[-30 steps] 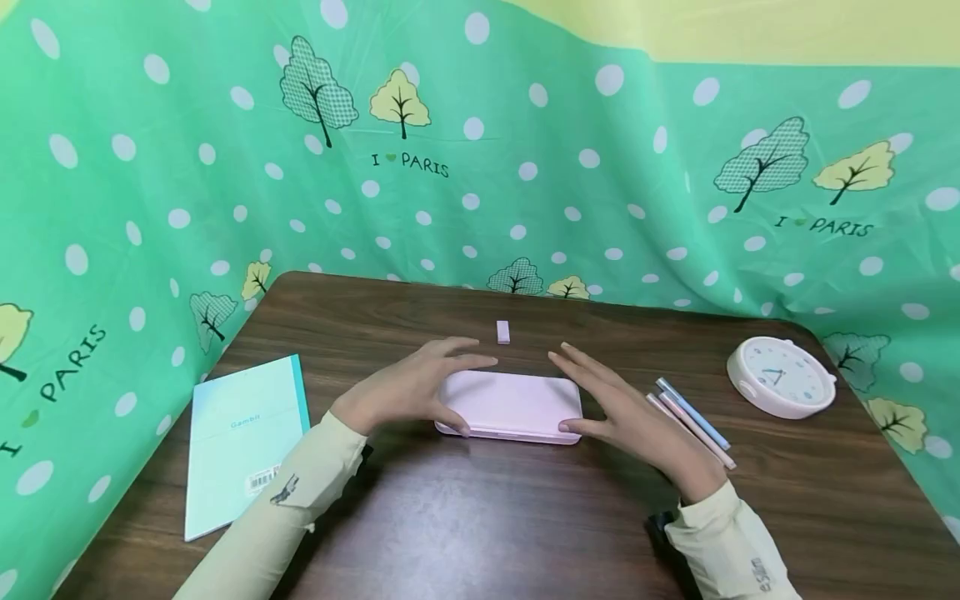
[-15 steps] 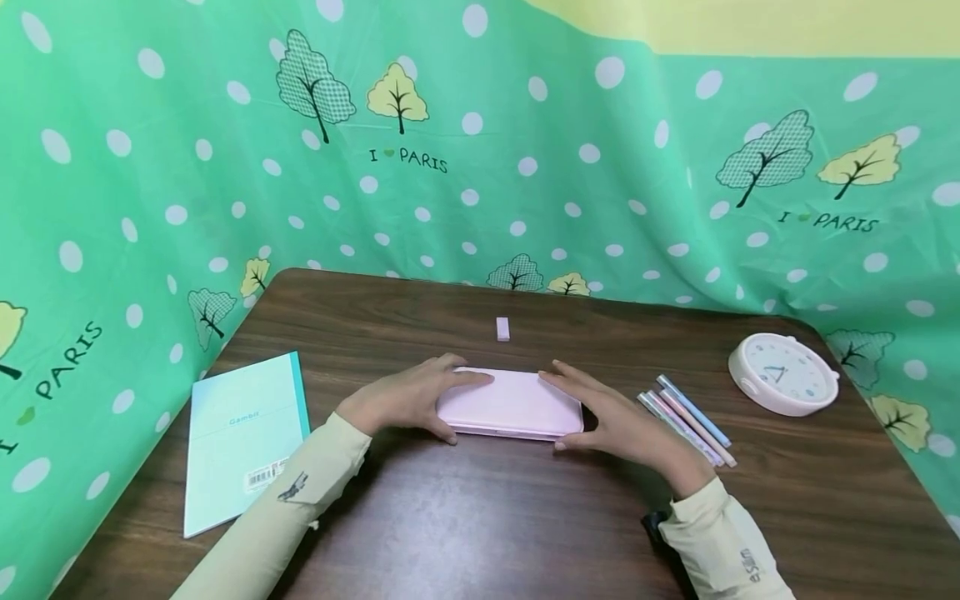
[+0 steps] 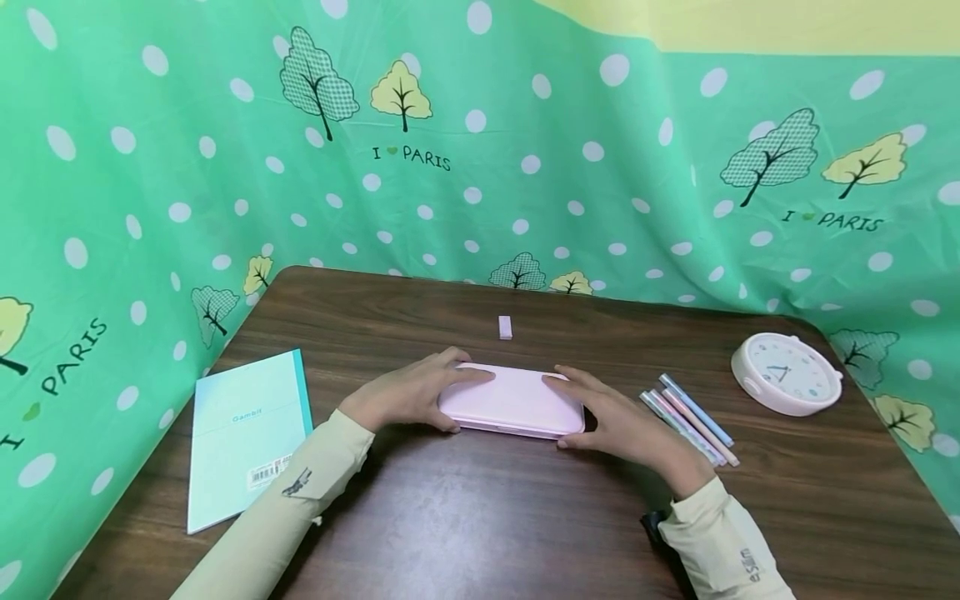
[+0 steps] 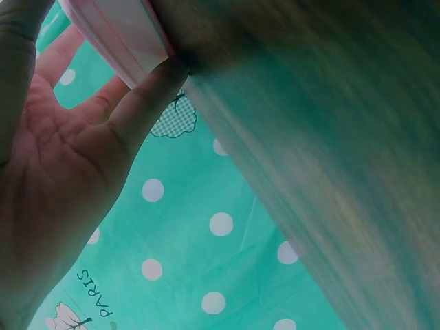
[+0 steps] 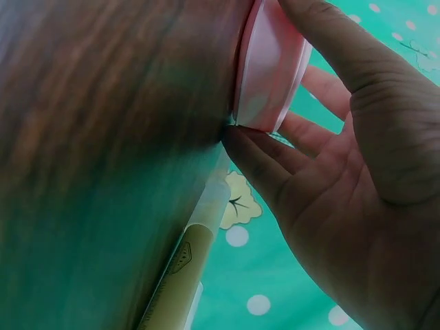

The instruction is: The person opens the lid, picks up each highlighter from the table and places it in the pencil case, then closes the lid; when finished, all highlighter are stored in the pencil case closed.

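A closed pale pink pencil case (image 3: 513,400) lies flat on the dark wooden table in the head view. My left hand (image 3: 416,392) grips its left end, with the thumb at the near edge and the fingers over the top and far side. At the other end my right hand (image 3: 618,417) holds the case the same way. The left wrist view shows one end of the pencil case (image 4: 127,38) between thumb and fingers. In the right wrist view, fingers and thumb surround the opposite end of the pencil case (image 5: 271,69).
Beyond the case lies a small lilac eraser (image 3: 506,327). Several pens (image 3: 693,423) lie beside my right forearm. A round white alarm clock (image 3: 787,373) sits at the right, and a light blue notebook (image 3: 243,433) at the left, partly under my left sleeve. A patterned green curtain (image 3: 480,167) hangs behind the table.
Both hands have come in against the ends of the pencil case and now grip it. My right hand has shifted left and down, uncovering more of the pens.
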Demonstrator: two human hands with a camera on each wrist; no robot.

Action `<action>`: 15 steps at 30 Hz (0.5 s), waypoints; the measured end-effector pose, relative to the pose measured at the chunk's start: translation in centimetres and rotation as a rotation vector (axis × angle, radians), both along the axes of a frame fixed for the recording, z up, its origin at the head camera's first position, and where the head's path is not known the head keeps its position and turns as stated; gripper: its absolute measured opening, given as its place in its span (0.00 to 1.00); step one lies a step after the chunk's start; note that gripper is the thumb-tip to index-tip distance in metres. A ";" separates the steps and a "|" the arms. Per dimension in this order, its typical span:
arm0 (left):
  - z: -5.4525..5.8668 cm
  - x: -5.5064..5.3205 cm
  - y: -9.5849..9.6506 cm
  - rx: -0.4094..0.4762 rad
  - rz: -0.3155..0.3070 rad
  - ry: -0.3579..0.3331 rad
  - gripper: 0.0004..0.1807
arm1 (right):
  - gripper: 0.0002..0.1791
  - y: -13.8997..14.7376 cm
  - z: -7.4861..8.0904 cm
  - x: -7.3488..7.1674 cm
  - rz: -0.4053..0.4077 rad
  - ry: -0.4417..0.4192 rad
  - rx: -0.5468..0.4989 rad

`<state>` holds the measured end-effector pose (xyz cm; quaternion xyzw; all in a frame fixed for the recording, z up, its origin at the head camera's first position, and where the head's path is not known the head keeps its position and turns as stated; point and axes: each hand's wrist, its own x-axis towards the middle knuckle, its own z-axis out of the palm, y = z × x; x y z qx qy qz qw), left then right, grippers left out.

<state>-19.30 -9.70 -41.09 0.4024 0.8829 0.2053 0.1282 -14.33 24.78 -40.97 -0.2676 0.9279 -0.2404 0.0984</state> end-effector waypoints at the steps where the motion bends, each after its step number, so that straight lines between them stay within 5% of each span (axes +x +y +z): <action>1: 0.0 0.0 0.0 -0.002 0.000 0.003 0.48 | 0.47 0.0 0.0 0.0 -0.004 0.001 0.006; 15: 0.1 0.3 0.1 -0.017 0.016 0.013 0.48 | 0.43 0.3 -0.2 -0.7 -0.009 0.085 0.011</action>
